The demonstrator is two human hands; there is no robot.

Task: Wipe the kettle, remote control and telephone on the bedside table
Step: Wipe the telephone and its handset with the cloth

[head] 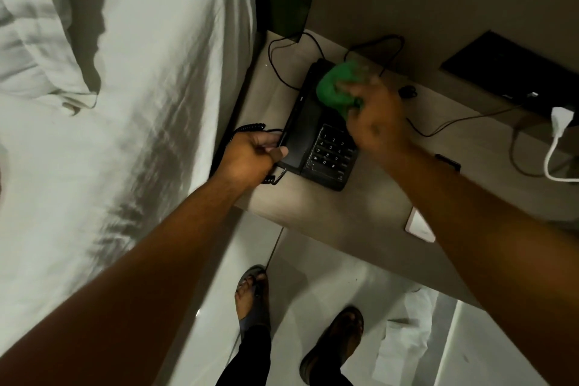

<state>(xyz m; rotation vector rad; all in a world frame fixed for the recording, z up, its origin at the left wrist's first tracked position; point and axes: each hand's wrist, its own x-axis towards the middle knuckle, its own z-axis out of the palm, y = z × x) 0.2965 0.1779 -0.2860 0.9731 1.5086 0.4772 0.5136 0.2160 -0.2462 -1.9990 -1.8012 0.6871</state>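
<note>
Black telephone (pixel 316 138) — keypad showing — under a green cloth (pixel 335 88).

White bed (pixel 125 103), white charger (pixel 562 117), paper (pixel 404 345) on the floor.

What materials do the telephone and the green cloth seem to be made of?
Telephone: probably hard plastic, black, slightly glossy; light glints on its keypad and smooth handset.
Green cloth: soft fabric, matte; it bunches in the right hand. The weave is blurred.
</note>
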